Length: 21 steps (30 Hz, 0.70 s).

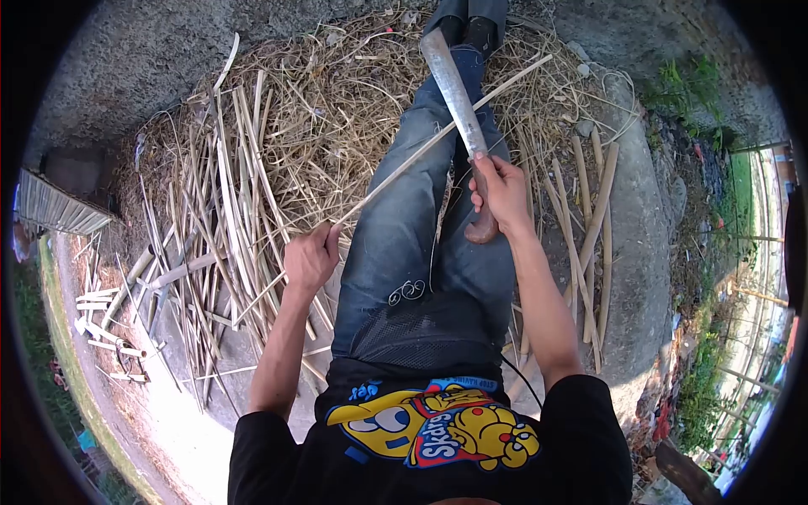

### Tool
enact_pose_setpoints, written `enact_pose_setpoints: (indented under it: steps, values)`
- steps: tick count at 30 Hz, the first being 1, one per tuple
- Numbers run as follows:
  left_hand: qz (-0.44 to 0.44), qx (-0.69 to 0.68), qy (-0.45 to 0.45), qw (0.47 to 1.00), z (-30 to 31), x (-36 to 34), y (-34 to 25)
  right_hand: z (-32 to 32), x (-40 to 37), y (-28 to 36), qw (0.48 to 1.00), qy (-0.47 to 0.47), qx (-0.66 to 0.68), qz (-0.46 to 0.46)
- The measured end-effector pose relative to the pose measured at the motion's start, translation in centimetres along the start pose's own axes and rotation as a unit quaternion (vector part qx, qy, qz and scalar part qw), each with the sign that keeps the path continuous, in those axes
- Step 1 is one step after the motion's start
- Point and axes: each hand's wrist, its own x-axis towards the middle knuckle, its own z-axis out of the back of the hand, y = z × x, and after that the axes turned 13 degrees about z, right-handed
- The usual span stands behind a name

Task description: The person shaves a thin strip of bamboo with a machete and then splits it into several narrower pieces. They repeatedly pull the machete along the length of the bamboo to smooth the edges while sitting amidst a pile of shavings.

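Observation:
My left hand (310,256) is closed around a long, thin bamboo strip (406,167), which slants across my legs from lower left to upper right. In my right hand (503,194) is a machete, its brown handle (483,225) ending in a hooked butt. The long, worn metal blade (452,84) points away from me toward my feet. Blade and strip cross just beyond my right hand, above my jeans (391,227).
Many split bamboo strips (229,189) lie on the ground to my left. Thicker pieces (599,210) lie to my right. Shavings (337,101) cover the ground around my legs. Cut bamboo pieces (99,324) lie farther left, and a concrete wall (151,71) stands ahead.

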Motion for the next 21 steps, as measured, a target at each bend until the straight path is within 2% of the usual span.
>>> enact_pose_setpoints:
  steps: [4, 6, 8, 11, 13, 17, 19, 20, 21]
  values:
    - [-0.011, -0.027, 0.001, 1.0, 0.4, 1.3, -5.9, -2.4, -5.5, 1.2, 0.985, 0.149, 0.048, -0.068]
    - [-0.05, -0.022, 0.004, 0.999, 0.1, 1.6, -7.0, -2.6, -6.6, 1.4, 0.982, 0.176, 0.037, -0.065]
    - [-0.044, -0.032, -0.004, 0.998, 0.5, 1.7, -7.1, -2.6, -6.8, 1.8, 0.99, 0.134, 0.053, -0.003]
    - [-0.049, -0.047, -0.021, 0.997, 1.3, 1.4, -6.2, -1.2, -5.0, 2.8, 0.997, 0.021, 0.051, 0.056]
    - [-0.057, -0.054, -0.031, 0.996, 1.6, 1.2, -5.3, 0.2, -3.7, 3.2, 0.996, -0.049, 0.031, 0.061]
    - [-0.041, -0.037, -0.033, 0.998, 1.8, 0.3, -6.0, 1.2, -3.9, 3.3, 0.993, -0.079, 0.039, 0.074]
    - [-0.031, -0.039, -0.041, 0.998, 1.4, 0.4, -7.3, 0.4, -5.5, 3.4, 0.999, -0.03, 0.014, 0.028]
    - [-0.022, -0.043, -0.049, 0.998, 1.3, 0.4, -7.8, -0.1, -6.5, 3.3, 0.999, -0.036, 0.013, 0.027]
    - [-0.001, -0.049, -0.028, 0.998, 1.4, 0.5, -8.2, -0.7, -7.6, 3.3, 1.0, 0.002, 0.013, 0.0]
